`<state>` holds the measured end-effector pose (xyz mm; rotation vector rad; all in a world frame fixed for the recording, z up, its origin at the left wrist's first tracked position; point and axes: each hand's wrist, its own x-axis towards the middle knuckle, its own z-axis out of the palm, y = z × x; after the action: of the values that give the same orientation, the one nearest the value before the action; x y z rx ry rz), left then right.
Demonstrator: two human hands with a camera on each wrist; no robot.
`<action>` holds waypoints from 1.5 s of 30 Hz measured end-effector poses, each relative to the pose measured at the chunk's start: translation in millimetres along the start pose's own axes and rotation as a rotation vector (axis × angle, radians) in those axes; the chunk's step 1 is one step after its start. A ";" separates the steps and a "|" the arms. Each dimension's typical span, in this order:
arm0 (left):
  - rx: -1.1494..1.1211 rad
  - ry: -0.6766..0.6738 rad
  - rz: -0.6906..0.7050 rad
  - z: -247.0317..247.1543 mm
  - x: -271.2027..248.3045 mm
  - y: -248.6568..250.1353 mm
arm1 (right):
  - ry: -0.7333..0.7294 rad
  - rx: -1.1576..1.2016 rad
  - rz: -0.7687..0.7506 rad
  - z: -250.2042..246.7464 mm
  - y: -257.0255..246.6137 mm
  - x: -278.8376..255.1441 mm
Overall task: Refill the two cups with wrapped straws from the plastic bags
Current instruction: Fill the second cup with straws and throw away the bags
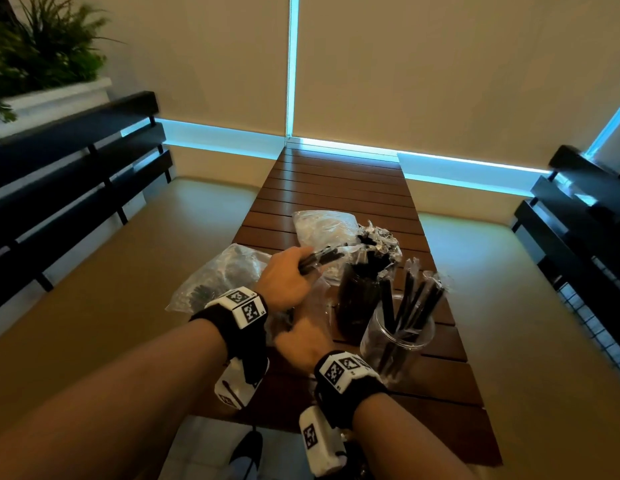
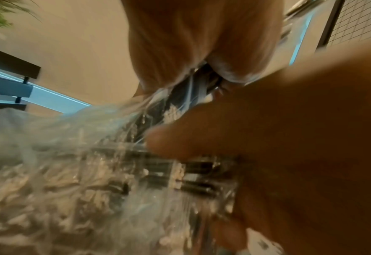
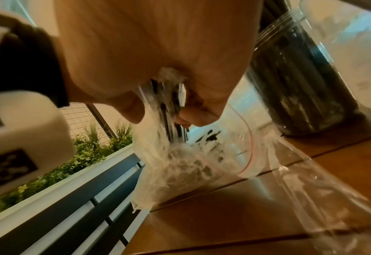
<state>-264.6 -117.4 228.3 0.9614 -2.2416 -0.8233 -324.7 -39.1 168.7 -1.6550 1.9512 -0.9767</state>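
slatted wood table (image 1: 336, 181) runs up the centre of the head view, dark benches at left (image 1: 69, 174) and right (image 1: 585, 216) edges, plant (image 1: 35, 46) in the upper left corner

two clear plastic bags on the table: one (image 1: 322, 226) centre frame behind the cups, another (image 1: 218, 275) left of centre at the table's left edge, dark straws visible through it

two clear cups lower right of centre: the far cup (image 1: 360, 299) is packed dark with wrapped straws, crinkled wrapper ends sticking out the top; the near cup (image 1: 398, 337) just right of it and closer to the camera holds only a few straws (image 1: 415, 299), fanned out and leaning

left hand (image 1: 287, 278) centre frame, above the left bag, fingers curled round a small bunch of wrapped straws (image 1: 322, 258); the bunch points right toward the far cup's top, lying roughly level

right hand (image 1: 305, 337) just below the left hand, over the bag mouth. left wrist view shows its fingers (image 2: 173, 136) pinching clear bag film with straws inside; heavy blur there

right wrist view: bag mouth with a red seal line (image 3: 251, 138) lies open on the table, lower centre
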 end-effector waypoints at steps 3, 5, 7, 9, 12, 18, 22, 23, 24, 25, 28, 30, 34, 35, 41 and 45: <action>-0.049 -0.052 -0.043 2.7 -0.8 13.8 | 0.123 -0.158 -0.078 9.3 10.7 5.7; -0.075 -0.059 -0.057 1.2 -0.1 22.1 | 0.082 -0.150 -0.073 5.7 12.9 5.8; -0.186 -0.056 -0.042 -5.3 0.8 36.6 | -0.033 -0.047 0.009 4.2 20.5 6.4; -0.327 -0.044 -0.008 -15.6 4.4 56.2 | -0.085 0.033 0.134 9.4 30.3 9.8; -0.453 0.056 0.022 -34.5 16.4 75.3 | -0.111 -0.024 0.267 11.4 39.5 13.3; -0.783 0.343 -0.132 -73.7 40.0 69.0 | -0.014 -0.023 0.306 -3.9 29.9 11.0; -0.837 0.464 -0.220 -83.3 43.4 57.8 | 0.225 -0.047 0.237 -14.7 17.6 7.4; -0.838 0.477 -0.228 -84.5 42.8 56.4 | 0.311 -0.027 0.221 -20.0 12.3 5.8; -0.841 0.485 -0.234 -85.0 41.4 55.7 | 0.387 -0.010 0.199 -24.8 6.2 4.5; -0.844 0.489 -0.238 -85.5 40.2 55.8 | 0.451 0.000 0.174 -29.1 0.2 4.6; -0.810 0.450 -0.212 -86.8 34.5 63.1 | 0.447 0.001 0.027 -40.5 -15.2 7.2; -0.781 0.403 -0.158 -87.8 30.1 70.9 | 0.275 0.091 0.019 -47.7 -23.2 11.2; -0.704 0.253 0.004 -85.4 20.4 86.2 | 0.010 0.293 0.263 -55.9 -27.5 32.8; -0.665 0.217 0.043 -82.0 18.1 88.8 | -0.014 0.282 0.275 -58.1 -29.6 37.4; -0.489 0.044 0.125 -67.7 7.3 97.3 | -0.154 0.480 0.135 -80.4 -38.6 33.1; -0.391 0.074 0.100 -65.6 8.5 90.7 | -0.187 0.368 0.124 -105.6 -44.1 20.9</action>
<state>-263.2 -94.2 338.2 0.6776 -1.9487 -1.1078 -372.2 -35.2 274.8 -1.3511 1.6164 -1.0202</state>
